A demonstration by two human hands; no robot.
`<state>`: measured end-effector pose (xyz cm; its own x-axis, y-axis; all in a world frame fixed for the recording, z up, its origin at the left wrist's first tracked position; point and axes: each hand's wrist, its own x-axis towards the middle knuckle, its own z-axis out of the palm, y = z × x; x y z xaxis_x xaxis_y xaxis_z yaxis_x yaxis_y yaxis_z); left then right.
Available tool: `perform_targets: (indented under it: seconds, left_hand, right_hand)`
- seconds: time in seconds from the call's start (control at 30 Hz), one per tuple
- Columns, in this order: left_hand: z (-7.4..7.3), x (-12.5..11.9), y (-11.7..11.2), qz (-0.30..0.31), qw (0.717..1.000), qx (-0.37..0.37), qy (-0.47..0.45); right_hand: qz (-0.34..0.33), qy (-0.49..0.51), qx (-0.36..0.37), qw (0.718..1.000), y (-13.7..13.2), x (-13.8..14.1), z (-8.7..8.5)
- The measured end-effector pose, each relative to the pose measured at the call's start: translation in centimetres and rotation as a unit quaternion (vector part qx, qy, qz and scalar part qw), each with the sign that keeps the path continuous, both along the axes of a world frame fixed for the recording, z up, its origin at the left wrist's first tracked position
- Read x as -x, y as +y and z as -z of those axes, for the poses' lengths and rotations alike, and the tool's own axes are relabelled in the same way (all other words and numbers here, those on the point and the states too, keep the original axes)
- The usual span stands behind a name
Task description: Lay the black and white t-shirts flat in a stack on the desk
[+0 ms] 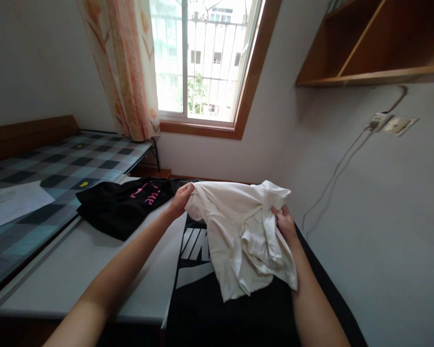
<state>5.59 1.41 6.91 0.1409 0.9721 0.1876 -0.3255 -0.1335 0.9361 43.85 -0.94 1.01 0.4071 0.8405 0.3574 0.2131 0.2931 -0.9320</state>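
A white shirt [235, 231] hangs in folds between my two hands, held up over a black cloth [231, 318] with large pale lettering. My left hand [181, 198] is closed on the shirt's upper left corner. On the right side my right hand [285, 222] grips the shirt below its upper right corner; some of those fingers are hidden by the fabric. The shirt's lower part droops in front of the black cloth. Left of my left hand, a black garment [119, 207] with pink print lies spread on the white tabletop [68, 270].
A bed with a checked mattress [87, 154] stands at the left, with a sheet of paper [14, 205] on it. Ahead are a barred window [206, 62] and a curtain [130, 72]. A wooden shelf [369, 77] and a wall socket [386, 123] with a hanging cord [332, 173] are on the right.
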Motion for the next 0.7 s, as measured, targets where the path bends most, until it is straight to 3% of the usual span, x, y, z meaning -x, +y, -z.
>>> perform_targets:
  seconds: [0.07, 0.17, 0.27, 0.33, 0.4, 0.5, 0.6, 0.7]
  left_hand:
    - [0.3, 0.0, 0.2, -0.010, 0.998, 0.052, -0.019]
    - [1.8, 0.4, 0.8, -0.108, 0.988, 0.089, 0.059]
    - [2.7, 1.2, 1.2, -0.211, 0.955, 0.017, 0.206]
    - [2.5, 1.5, 1.2, -0.227, 0.923, -0.082, 0.301]
    - [2.0, 1.3, 0.8, -0.184, 0.895, -0.169, 0.369]
    - [1.6, 0.3, -0.5, 0.000, 0.881, -0.230, 0.414]
    - [1.9, -0.9, -2.1, 0.171, 0.838, -0.247, 0.455]
    - [2.1, -1.9, -3.5, 0.201, 0.782, -0.282, 0.518]
  right_hand:
    - [0.033, -0.008, 0.016, 0.999, 0.2, -0.3, 0.3]
    - [0.112, -0.098, 0.024, 0.989, -0.2, -0.3, 0.4]
    - [0.169, -0.221, -0.008, 0.960, -1.2, 0.4, -0.5]
    - [0.133, -0.269, -0.030, 0.954, -1.8, 1.2, -1.4]
    - [0.040, -0.290, -0.032, 0.956, -2.3, 2.2, -2.1]
    - [-0.076, -0.346, 0.011, 0.935, -2.8, 3.7, -2.3]
    - [-0.092, -0.437, 0.092, 0.890, -3.1, 4.6, -1.7]
    - [-0.078, -0.476, 0.131, 0.866, -3.2, 4.9, -1.1]
